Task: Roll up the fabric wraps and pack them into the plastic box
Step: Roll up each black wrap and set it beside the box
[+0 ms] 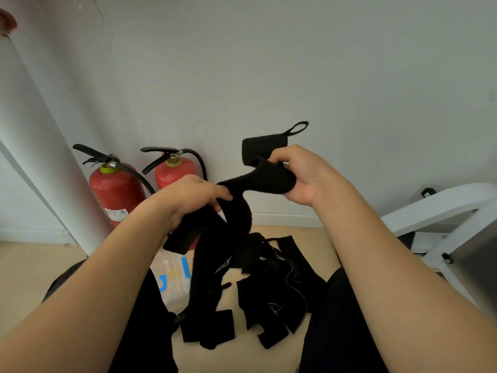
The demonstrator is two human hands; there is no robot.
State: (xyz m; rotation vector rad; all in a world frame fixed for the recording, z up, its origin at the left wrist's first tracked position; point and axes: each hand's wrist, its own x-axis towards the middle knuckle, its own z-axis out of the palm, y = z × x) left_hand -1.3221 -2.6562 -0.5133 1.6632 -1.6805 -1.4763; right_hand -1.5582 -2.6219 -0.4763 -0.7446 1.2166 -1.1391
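- fire extinguishers [115, 189], two, red: we log them behind and left of the left grip.
- plastic box [174, 292], clear, blue latches: on the floor, below the left grip.
- left hand [192, 196]: fingers curled round the black wrap [258, 180] at mid-length.
- loose wraps [271, 289]: heaped on the floor beneath both our grips.
- right hand [304, 176]: thumb and fingers pinch the wrap's looped end, held level with the left grip.

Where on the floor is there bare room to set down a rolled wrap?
Bare floor lies left of the left leg, beside the white column, and in a strip between the loose wraps and the baseboard. Between the legs it is crowded: wraps and the plastic box.
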